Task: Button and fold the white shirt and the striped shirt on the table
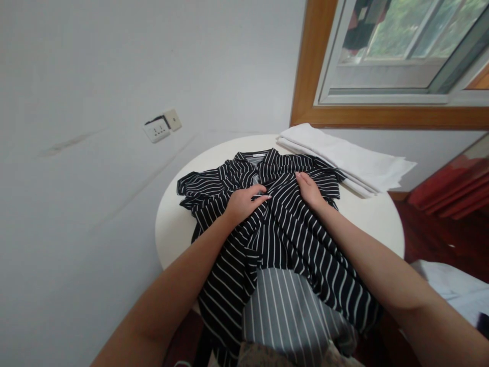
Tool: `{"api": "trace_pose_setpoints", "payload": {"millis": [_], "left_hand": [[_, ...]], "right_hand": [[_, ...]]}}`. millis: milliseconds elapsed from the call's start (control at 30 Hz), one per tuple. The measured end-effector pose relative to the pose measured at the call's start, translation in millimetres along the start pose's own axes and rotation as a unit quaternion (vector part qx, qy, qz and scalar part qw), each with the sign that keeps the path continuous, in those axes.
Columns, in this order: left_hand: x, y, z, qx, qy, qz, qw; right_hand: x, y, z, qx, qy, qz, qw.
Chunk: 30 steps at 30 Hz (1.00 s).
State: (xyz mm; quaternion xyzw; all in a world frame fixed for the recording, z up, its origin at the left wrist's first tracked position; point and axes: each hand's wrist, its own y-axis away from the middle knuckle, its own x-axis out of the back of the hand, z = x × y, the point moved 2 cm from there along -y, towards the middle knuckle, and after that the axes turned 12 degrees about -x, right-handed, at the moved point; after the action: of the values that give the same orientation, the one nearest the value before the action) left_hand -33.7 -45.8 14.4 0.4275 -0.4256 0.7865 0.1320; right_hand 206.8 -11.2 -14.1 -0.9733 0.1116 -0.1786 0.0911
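Observation:
A black shirt (282, 239) with white stripes lies front up on a round white table (173, 229), its collar towards the wall and its hem hanging over the near edge. The lower front hangs apart, baring the greyish inner side of the back. At the middle of the chest, my left hand (244, 205) is closed, thumb and finger pinching the cloth near the front opening. My right hand (310, 191) grips the cloth to the right of it, below the shoulder; some of its fingers are hidden. Both short sleeves are spread outward, with creases around them.
Folded white cloths (344, 155) are stacked at the table's back right, partly over the edge. Behind the table, the wall carries a socket (156, 130). A wood-framed window (382, 116) is at upper right. Red fabric (454, 183) and white material (454, 283) lie at right.

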Motion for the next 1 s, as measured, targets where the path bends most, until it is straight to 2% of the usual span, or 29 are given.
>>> {"api": "trace_pose_setpoints", "payload": {"millis": [333, 433, 500, 633, 733, 800, 900, 1000], "left_hand": [[-2.4, 3, -2, -0.003, -0.005, 0.002, 1.0], [-2.1, 3, -6, -0.002, 0.021, 0.011, 1.0], [1.8, 3, -10, 0.008, 0.039, 0.026, 0.999], [19.9, 2, -25, 0.061, 0.036, 0.098, 0.993], [33.2, 4, -36, 0.115, -0.004, 0.153, 0.981], [36.4, 7, -43, 0.157, -0.041, 0.157, 0.974], [32.0, 10, -51, 0.2, -0.087, 0.124, 0.968], [23.9, 11, -54, 0.163, -0.099, 0.095, 0.977]], "right_hand": [[-4, -1, 6, -0.01, -0.013, -0.033, 0.999], [-2, -2, 7, -0.008, -0.015, -0.017, 1.0], [1, -5, 7, -0.013, -0.015, 0.018, 1.0], [13, -9, 9, -0.025, -0.003, 0.097, 0.995], [20, -11, 10, -0.02, 0.01, 0.111, 0.994], [22, -10, 9, -0.013, 0.013, 0.118, 0.993], [22, -1, -7, 0.045, 0.021, 0.125, 0.991], [12, 18, -35, 0.161, 0.093, 0.061, 0.981]]}}
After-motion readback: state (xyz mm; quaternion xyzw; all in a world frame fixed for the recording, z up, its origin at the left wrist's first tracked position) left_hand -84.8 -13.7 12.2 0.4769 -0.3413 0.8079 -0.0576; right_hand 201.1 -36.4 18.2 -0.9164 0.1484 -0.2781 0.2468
